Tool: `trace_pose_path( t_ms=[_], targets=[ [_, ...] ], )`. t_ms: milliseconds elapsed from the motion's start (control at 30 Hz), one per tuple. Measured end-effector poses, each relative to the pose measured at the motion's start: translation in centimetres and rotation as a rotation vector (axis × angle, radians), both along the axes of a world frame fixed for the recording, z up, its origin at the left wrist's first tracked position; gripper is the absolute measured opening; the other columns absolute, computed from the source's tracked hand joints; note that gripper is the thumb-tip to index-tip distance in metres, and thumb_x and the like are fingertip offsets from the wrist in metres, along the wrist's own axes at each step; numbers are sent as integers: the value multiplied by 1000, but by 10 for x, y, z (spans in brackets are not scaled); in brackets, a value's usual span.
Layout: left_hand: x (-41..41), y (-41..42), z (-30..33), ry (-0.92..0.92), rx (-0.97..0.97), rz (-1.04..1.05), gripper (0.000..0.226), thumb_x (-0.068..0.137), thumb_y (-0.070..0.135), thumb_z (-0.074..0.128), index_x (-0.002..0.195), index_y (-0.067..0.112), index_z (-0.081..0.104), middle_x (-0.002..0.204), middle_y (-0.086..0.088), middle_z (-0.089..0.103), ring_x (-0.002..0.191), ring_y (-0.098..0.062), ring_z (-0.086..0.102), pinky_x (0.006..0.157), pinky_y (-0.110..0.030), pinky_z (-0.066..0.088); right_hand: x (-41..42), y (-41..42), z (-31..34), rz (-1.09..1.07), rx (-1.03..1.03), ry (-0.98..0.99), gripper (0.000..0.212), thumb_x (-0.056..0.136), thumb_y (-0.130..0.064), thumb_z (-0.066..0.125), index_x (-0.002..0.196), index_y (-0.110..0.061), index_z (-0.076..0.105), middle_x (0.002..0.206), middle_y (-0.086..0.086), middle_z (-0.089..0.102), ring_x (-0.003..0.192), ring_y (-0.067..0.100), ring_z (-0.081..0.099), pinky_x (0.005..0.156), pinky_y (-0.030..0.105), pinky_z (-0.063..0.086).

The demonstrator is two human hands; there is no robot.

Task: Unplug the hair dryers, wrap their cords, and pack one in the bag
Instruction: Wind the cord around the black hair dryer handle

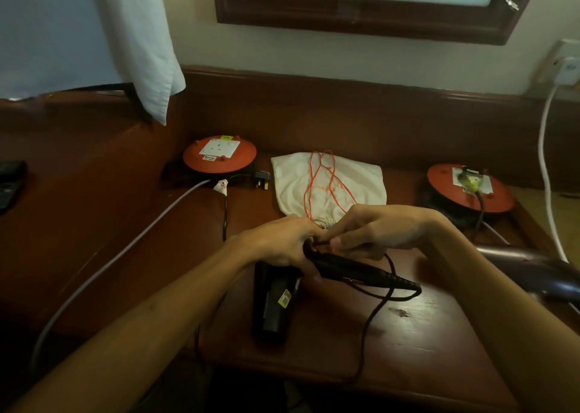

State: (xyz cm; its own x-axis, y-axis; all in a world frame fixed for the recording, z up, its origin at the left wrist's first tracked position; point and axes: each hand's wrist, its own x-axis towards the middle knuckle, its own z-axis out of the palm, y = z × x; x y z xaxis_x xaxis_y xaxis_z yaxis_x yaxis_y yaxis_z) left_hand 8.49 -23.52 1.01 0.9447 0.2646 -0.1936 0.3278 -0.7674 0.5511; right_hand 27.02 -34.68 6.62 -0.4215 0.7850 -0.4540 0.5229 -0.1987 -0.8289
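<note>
A black hair dryer (274,303) lies on the wooden table (423,334), its folded handle (361,271) pointing right. My left hand (279,243) grips the dryer at the handle's hinge. My right hand (376,230) pinches the black cord (376,312) at that same spot. The cord loops off the table's front edge. Its plug (262,180) lies loose by the left reel. Behind my hands lies a white drawstring bag (329,183) with orange strings. A second, dark purple hair dryer (533,271) rests at the right edge, its plug (470,179) in the right reel.
Two orange extension reels stand at the back: the left reel (219,155) and the right reel (470,190). A grey cable (125,252) runs from the left reel down left. A white cable (546,168) hangs from a wall socket (568,67). A white towel (141,42) hangs at top left.
</note>
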Motion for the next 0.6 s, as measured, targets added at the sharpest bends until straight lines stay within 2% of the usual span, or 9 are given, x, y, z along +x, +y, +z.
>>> trace_pose_path(
  t_ms=[33,100,167,267,333,400,433,533,600],
  targets=[
    [-2,1,-1,-7,-15,9,34,72,38,90,98,34,67,97,12,69,90,-2,63,72,-22,44,-1,-3,4,26,5,-30,25,105,-16,49,118,-8,69,70,16,45,51,21,31,46,27,25],
    [-6,2,-1,-24,-40,32,38,72,38,90,104,31,71,101,12,72,94,0,65,73,-18,44,2,-9,9,36,66,-77,22,104,-15,53,111,-13,74,75,18,58,56,30,43,49,28,37],
    [-9,2,-1,-32,-44,51,46,73,37,90,114,28,72,106,12,72,99,1,65,78,-16,45,8,-16,12,-68,150,-92,20,100,-16,60,92,-17,78,75,20,65,60,33,52,53,32,45],
    [-6,1,-2,-25,-26,67,47,73,39,89,114,30,70,108,12,70,105,-3,63,86,-24,49,10,-23,14,-234,282,-187,19,95,-23,66,81,-18,78,70,23,66,56,32,54,50,31,46],
    [-4,0,-3,-1,7,57,45,73,46,88,112,35,68,112,14,68,111,-6,60,95,-36,51,0,-30,12,-240,432,-430,20,97,-29,65,80,-24,76,69,12,69,57,22,59,55,31,51],
    [-3,0,-5,26,52,54,49,73,52,85,115,36,67,116,15,65,117,-10,52,102,-43,46,-18,-41,11,-171,547,-749,19,100,-34,60,89,-29,74,79,-1,70,70,12,64,69,36,58],
    [-4,-1,-5,27,60,59,51,73,52,85,117,34,66,117,15,65,118,-11,51,104,-44,44,-28,-48,11,-132,545,-835,18,101,-34,56,96,-28,73,85,-4,69,75,12,65,73,38,59],
    [-3,-1,-5,-27,37,70,50,72,48,88,115,31,69,111,11,68,108,-8,62,95,-41,53,-41,-62,16,-80,421,-880,22,103,-26,49,111,-28,69,91,-5,68,75,17,65,70,40,58],
    [-1,-3,-5,-35,47,73,52,71,49,88,115,30,68,111,9,67,104,-9,63,89,-40,55,-31,-62,19,-154,390,-899,23,102,-24,51,115,-28,69,99,-3,71,81,16,69,75,39,61]
  ],
)
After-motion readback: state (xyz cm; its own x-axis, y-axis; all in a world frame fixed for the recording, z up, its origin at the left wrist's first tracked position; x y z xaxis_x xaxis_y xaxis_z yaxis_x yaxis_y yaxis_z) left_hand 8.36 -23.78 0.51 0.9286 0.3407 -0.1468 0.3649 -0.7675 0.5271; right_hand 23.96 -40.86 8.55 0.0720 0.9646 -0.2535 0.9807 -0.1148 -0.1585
